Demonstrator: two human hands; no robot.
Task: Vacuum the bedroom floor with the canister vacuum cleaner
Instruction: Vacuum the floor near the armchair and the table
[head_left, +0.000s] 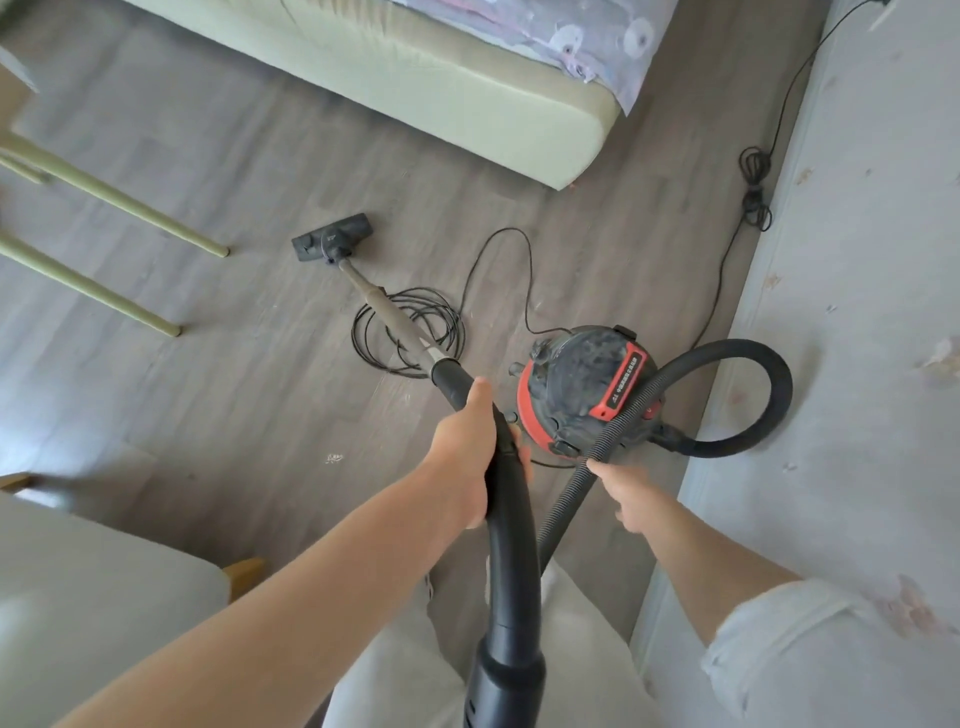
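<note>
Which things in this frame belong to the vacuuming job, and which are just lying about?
In use: canister vacuum; ribbed hose, held by right hand; curved handle tube, gripped by left hand; wand; floor head; power cord.

Bystanders: bed; chair legs.

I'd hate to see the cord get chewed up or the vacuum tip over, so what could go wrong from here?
1. The loose coil of power cord lies under the wand, close behind the floor head; a pull-back stroke could snag it.
2. The ribbed hose, held by the right hand, loops tightly behind the canister; a tug might tip or drag it.
3. The left hand steers toward chair legs, risking knocks.
</note>
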